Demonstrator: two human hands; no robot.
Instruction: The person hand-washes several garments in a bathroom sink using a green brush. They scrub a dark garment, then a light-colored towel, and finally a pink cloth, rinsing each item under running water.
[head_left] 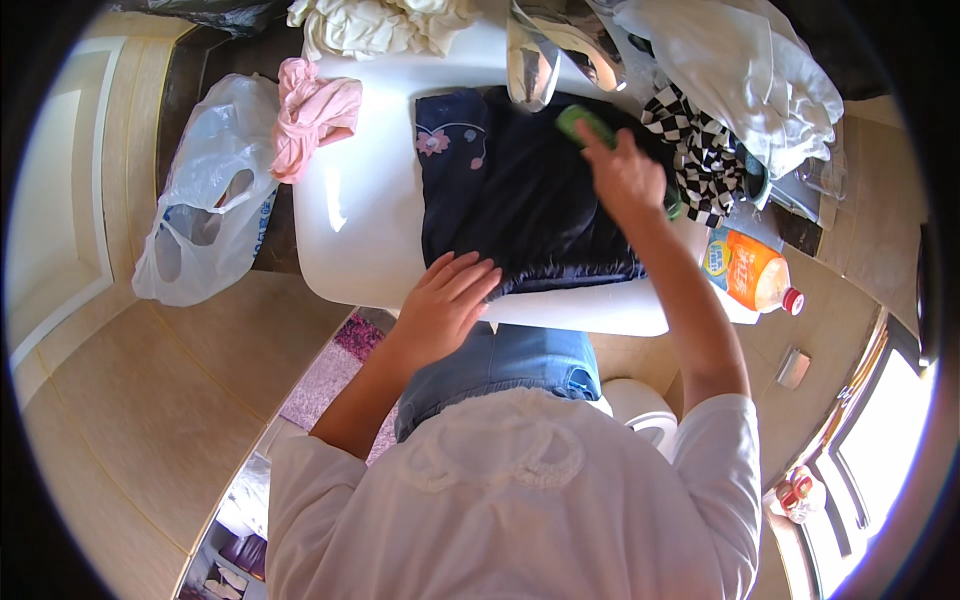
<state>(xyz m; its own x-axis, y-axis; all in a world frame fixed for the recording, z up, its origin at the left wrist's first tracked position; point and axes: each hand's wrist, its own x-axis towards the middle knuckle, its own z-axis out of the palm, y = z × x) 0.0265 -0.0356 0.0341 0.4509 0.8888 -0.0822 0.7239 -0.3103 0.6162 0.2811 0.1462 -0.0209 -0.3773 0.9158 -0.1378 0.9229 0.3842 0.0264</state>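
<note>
A dark navy garment (540,190) with pink flower embroidery lies spread over the white washbasin (350,235). My right hand (628,178) is closed around a green scrub brush (584,126), blurred by motion, and holds it on the upper right part of the cloth. The brush's underside is hidden. Flat on the near left corner of the garment rests my left hand (450,295), its fingers stretched out and holding nothing.
A faucet (532,75) juts over the far side. Cream cloth (375,25), a pink cloth (310,115) and a plastic bag (210,190) sit at the far left. On the right are checkered fabric (690,150), white cloth (740,75) and an orange bottle (755,272).
</note>
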